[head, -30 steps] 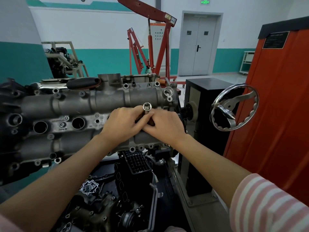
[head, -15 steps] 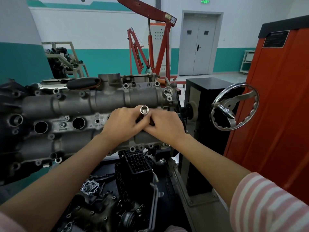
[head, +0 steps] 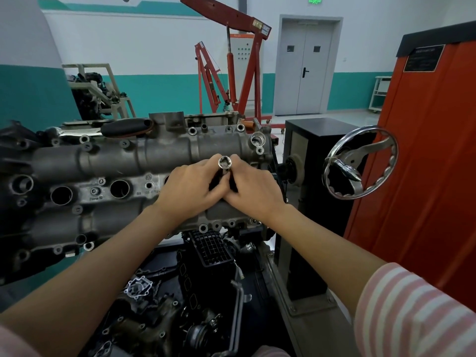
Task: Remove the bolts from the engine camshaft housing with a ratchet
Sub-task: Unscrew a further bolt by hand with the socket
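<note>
The socket [head: 224,162] is small, hard, polished steel, light but probably slippery, so it is best gripped on its round side wall and not at the open mouth. It stands at the centre of the frame, mouth toward the camera, on a dark tool [head: 219,179] (I think the ratchet, but most of it is hidden) just over the housing [head: 144,155], which lies across the left and middle. The housing is heavy stiff cast metal and will not give. The left hand [head: 190,189] is curled closed around the dark tool below the socket. The right hand [head: 253,188] is also closed, its fingertips pinching near the socket, both hands touching each other
</note>
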Demonstrator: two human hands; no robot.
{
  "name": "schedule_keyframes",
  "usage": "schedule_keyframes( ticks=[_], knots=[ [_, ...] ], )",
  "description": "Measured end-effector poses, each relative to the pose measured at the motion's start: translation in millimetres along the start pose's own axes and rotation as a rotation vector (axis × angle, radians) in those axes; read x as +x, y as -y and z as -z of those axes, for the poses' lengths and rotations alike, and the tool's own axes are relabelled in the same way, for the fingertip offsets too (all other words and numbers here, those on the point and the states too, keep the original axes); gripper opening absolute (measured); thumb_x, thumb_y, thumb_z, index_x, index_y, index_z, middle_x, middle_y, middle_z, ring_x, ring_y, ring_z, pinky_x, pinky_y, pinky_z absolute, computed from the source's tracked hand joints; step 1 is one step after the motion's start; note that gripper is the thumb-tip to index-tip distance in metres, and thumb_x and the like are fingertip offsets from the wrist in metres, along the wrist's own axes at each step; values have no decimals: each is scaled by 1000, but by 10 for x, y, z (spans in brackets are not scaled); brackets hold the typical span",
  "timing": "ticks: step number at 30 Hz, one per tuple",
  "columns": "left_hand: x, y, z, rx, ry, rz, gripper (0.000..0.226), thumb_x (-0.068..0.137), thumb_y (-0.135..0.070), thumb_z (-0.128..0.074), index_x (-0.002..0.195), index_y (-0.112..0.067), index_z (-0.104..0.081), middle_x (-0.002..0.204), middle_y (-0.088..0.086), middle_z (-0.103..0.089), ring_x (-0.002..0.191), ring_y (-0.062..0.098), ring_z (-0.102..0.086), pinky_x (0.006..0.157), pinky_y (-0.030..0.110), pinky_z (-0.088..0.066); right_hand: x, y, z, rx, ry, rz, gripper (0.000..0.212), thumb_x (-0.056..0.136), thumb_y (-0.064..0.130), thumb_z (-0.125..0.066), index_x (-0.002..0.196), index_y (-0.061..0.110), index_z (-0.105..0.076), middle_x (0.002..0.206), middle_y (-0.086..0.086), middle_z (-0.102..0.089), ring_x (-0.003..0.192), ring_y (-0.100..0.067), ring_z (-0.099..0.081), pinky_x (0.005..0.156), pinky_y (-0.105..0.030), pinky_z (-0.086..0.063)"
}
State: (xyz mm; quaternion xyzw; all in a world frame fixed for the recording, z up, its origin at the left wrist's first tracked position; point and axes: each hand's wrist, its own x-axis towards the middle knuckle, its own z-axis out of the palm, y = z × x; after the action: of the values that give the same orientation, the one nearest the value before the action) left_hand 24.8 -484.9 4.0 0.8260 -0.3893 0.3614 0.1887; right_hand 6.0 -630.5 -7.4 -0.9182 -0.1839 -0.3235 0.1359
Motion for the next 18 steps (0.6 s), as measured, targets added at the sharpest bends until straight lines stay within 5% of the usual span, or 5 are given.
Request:
schedule_keyframes(
  ticks=[2,6,9,13,18],
  knots=[
    [-6,8,-7,-10,1,6,22,87,-42,-33,75,-23,-35,55,-12,-39,44,21,-47,44,26,-33,0,-5,-10,-42,9,-12,26,90,38,-45,91,12,-39,80,-2,-60,65,-21,-56,51,-30,-34],
    [-22,51,-10,-58,-21,13,31,87,-46,-39,61,-29,-38,44,-1,-50,41,17,-44,45,23,-27,12,-2,0,-64,44,-32,33,88,46,-44,95,21,-65,84,5,-67,79,-13,-60,65,-32,-48],
    [-22,65,-12,-66,-7,34,49,86,-51,-38,58,-15,-56,47,-1,-52,44,15,-47,44,25,-31,9,-9,-8,-61,27,-27,31,90,39,-44,89,19,-67,86,4,-68,82,-16,-60,65,-34,-46],
    [-11,49,-24,-22,0,23,51,85,-52,-33,70,-7,-51,55,-2,-49,49,20,-49,46,31,-38,-7,-22,-34,-73,-5,10,25,92,33,-45,88,11,-57,79,-1,-62,74,-22,-59,55,-30,-31],
    [-5,22,-19,-10,-7,2,30,84,-43,-34,75,-16,-41,62,-9,-43,48,17,-43,43,23,-27,-7,-14,-20,-7,-15,18,26,90,34,-46,94,10,-36,75,-5,-60,58,-25,-55,46,-30,-31]
  ],
)
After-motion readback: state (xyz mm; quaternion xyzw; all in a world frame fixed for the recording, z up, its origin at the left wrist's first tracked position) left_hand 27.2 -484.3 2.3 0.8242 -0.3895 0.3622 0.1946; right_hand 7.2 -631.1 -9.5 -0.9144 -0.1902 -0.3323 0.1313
